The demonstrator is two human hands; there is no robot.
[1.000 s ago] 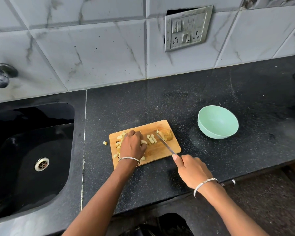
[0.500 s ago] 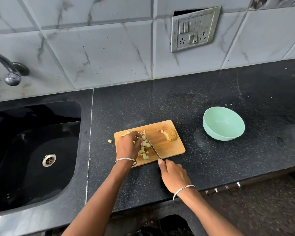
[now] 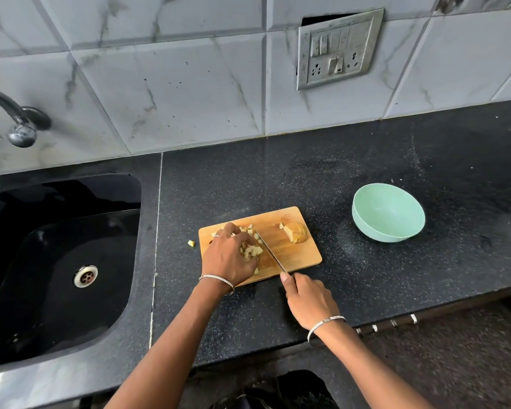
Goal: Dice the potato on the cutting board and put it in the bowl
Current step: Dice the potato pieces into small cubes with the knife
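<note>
Wooden rectangular cutting board point(image 3: 295, 256) carries pale diced potato point(image 3: 252, 250), cupped by the left hand point(image 3: 227, 256) with curled fingers against the steel knife point(image 3: 271, 252) gripped in the right hand point(image 3: 310, 299), seemingly gathered for the mint-green round bowl point(image 3: 388, 212).

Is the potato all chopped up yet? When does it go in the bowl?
Partly. Many potato cubes lie piled on the cutting board; one stray cube lies on the counter. The left hand holds the pile while the right hand holds the knife against it. Left to do: dice the big chunk, then fill the empty bowl.
</note>
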